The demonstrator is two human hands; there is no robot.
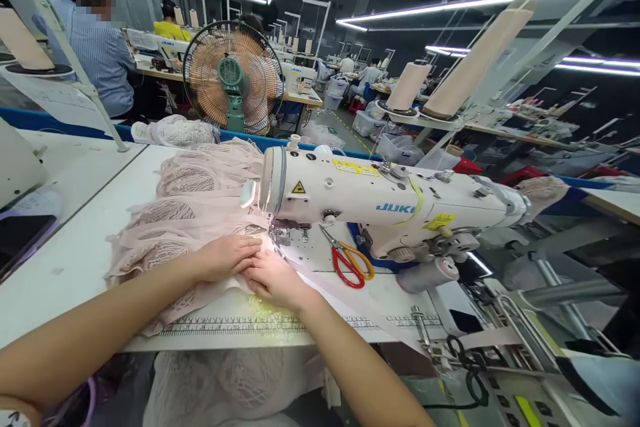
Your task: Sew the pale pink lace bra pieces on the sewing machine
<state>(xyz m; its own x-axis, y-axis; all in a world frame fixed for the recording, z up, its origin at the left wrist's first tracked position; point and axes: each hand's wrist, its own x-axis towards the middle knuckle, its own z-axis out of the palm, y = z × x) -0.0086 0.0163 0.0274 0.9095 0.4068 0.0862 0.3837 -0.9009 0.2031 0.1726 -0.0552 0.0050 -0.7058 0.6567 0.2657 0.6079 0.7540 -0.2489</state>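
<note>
Pale pink lace fabric (195,213) lies bunched in gathered folds on the table, left of a white JUKI sewing machine (345,190), and reaches to the presser foot (273,232). My left hand (225,257) presses on the fabric just in front of the needle area, its fingers closed together over the cloth. Close against it, my right hand (277,279) has curled fingers gripping the fabric's edge; the fingertips of both hands meet and partly hide each other. The machine's lamp brightens the cloth by the needle. A pale strip (350,297) runs from the right toward the hands.
Red and orange-handled scissors (350,265) rest on the machine bed. A grey thread cone (429,274) lies right of them. A printed ruler (225,327) follows the table's front edge. More lace (240,387) hangs below. A fan (233,77) and a seated person (95,47) are beyond.
</note>
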